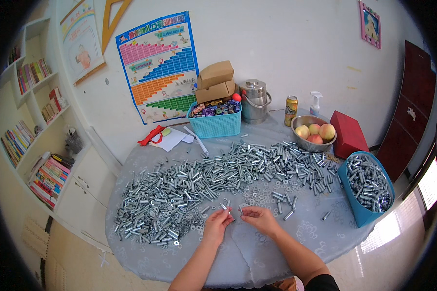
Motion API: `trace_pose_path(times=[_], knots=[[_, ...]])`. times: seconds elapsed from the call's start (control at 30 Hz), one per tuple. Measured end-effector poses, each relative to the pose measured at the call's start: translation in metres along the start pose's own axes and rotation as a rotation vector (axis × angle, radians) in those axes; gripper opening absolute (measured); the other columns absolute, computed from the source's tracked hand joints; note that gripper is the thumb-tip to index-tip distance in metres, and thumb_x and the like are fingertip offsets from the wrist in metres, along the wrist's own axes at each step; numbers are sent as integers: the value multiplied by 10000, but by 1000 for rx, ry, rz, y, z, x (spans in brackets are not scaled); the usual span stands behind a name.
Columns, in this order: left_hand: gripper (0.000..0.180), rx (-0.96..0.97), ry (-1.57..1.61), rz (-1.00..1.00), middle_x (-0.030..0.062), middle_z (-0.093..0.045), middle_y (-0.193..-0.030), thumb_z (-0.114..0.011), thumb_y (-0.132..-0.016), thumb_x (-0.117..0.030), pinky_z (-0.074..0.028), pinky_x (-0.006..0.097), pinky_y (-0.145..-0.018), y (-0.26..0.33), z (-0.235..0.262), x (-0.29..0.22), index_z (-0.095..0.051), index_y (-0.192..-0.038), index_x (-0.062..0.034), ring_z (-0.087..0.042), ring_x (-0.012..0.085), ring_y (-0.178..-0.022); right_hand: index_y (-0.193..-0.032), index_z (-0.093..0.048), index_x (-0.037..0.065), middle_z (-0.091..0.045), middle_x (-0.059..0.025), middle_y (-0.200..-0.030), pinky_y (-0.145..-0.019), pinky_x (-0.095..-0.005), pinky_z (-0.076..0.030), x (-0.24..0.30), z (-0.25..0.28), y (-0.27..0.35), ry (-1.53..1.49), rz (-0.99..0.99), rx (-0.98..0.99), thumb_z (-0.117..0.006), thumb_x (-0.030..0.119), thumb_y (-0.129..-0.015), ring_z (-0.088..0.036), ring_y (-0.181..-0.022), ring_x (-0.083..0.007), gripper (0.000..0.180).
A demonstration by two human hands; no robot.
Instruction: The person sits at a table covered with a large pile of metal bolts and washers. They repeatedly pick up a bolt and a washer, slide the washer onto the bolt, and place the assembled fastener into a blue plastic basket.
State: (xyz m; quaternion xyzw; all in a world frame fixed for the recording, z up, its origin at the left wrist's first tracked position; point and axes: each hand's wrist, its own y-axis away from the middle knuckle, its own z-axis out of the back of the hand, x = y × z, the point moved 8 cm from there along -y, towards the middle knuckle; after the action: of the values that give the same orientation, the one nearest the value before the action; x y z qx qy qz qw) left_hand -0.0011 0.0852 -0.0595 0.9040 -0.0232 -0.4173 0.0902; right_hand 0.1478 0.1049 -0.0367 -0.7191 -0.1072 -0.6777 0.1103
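My left hand [217, 226] pinches a short shiny metal sleeve [224, 207] between thumb and fingertips, near the front middle of the table. Close beside it, my right hand [259, 219] has its thumb and fingers closed on a small thin metal part, too small to name. A small gap separates the two hands. Beyond them spreads a wide heap of loose metal sleeves and bolts [189, 182]. Flat washers [260, 194] lie scattered just past my right hand. Several sleeves [289, 213] rest apart from the heap on the right.
A blue bin [353, 201] full of metal sleeves stands at the right edge. Farther back are a steel bowl [301, 140] of peaches, a red box [347, 133], a yellow can [291, 110], a spray bottle [315, 103], a metal canister [254, 102] and a turquoise basket [213, 125] of small packets.
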Motion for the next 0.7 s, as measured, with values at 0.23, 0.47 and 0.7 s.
trace_pose_path(times=[0.23, 0.47, 0.7], knots=[[214, 19, 91, 3, 89, -601, -1005, -543, -858, -80, -454, 298, -816, 0, 2, 1, -576, -1051, 7, -564, 150, -884, -952, -651, 11, -629, -52, -876, -699, -225, -485, 18, -12, 5, 321, 167, 136, -659, 48, -762, -591, -783, -103, 194], [211, 5, -138, -21, 85, -615, -969, -607, -810, -47, -467, 264, -792, 9, -11, 4, -594, -1011, 18, -582, 135, -871, -1013, -617, 4, -623, -62, -896, -753, -243, -487, 2, -8, 2, 109, 31, 107, -658, 40, -761, -597, -848, -122, 257], [202, -36, -550, -387, 61, -630, -885, -655, -760, -15, -477, 223, -701, 14, -11, -7, -609, -953, 24, -590, 118, -759, -1131, -557, 19, -589, -66, -995, -765, -237, -467, 19, -14, 5, -246, 23, 131, -617, 86, -808, -580, -903, -133, 335]])
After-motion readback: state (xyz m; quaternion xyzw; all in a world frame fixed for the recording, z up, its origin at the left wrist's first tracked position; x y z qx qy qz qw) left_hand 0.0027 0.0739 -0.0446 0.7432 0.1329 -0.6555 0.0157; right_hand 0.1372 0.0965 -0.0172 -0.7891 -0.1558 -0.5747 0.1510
